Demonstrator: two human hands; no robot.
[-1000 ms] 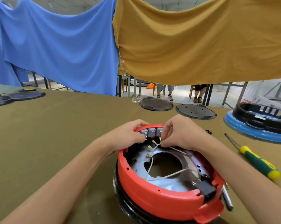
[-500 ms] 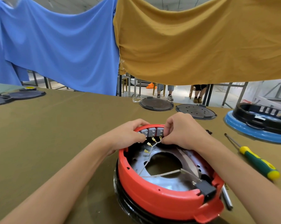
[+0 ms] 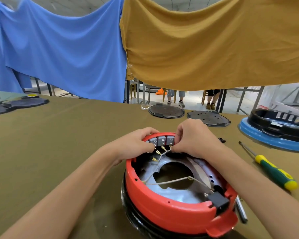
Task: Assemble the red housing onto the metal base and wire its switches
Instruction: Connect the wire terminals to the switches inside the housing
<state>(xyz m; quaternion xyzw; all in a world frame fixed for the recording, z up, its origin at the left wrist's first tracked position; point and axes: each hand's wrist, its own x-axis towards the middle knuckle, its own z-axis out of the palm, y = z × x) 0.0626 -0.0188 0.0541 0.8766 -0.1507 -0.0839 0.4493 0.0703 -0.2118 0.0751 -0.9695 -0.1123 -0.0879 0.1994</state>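
"Which step?"
"Wiring: red housing [image 3: 171, 211] sits on the metal base [image 3: 176, 192], near centre. Right hand [image 3: 195, 138] pinches a wire terminal [image 3: 170, 147] under the far switches [image 3: 160, 140]; left hand [image 3: 136, 145] grips the rim."
"Next?"
"Probably pushing it home."

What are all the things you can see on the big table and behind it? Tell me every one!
red housing: 1, red, near middle of table, on the metal base
metal base: 1, silver, inside the housing
switches: a row, grey, at the housing's far rim
wires: several, pale with brass ends, across the base
black connector: 1, black, housing's near right rim
screwdriver: 1, green and yellow handle, right of housing
round plates: 2, dark, far middle of table
blue and black unit: 1, far right
dark plates: 2 or more, far left
cloths: 2, blue and mustard, hanging behind
left hand: 1, pinching a wire end at the switches
right hand: 1, pinching a wire end at the switches
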